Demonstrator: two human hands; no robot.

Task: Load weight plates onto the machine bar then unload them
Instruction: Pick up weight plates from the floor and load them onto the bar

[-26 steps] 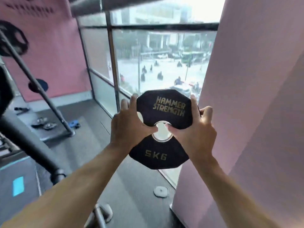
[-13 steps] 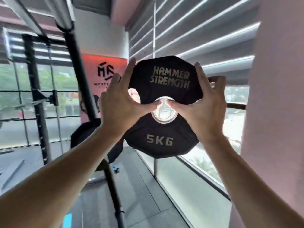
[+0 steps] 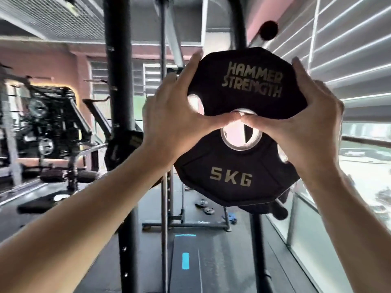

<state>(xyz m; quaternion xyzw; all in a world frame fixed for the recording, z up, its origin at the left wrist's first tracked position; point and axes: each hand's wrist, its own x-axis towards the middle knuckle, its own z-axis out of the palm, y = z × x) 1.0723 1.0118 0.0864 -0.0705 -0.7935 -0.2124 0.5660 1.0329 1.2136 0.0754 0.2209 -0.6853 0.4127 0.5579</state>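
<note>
I hold a black weight plate (image 3: 243, 163) marked "HAMMER STRENGTH" and "5KG" up at arm's length, its face toward me. My left hand (image 3: 171, 115) grips its left edge, thumb hooked over the rim of the centre hole. My right hand (image 3: 304, 127) grips the right edge the same way, and the two thumbs meet at the top of the hole. Through the hole I see a pale wall and a dark strip. A dark rounded shape (image 3: 277, 210), perhaps another plate, shows just behind the plate's lower edge; I cannot tell what it is.
Black uprights of a rack (image 3: 118, 81) rise to the left of and behind the plate. Other gym machines (image 3: 48, 115) stand at far left. Small plates (image 3: 204, 206) lie on the dark floor beyond. Glass panels and window blinds (image 3: 349, 70) run along the right.
The plate has stayed in both hands while my view swung left from the window toward the rack. The thumbs have closed together over the hole.
</note>
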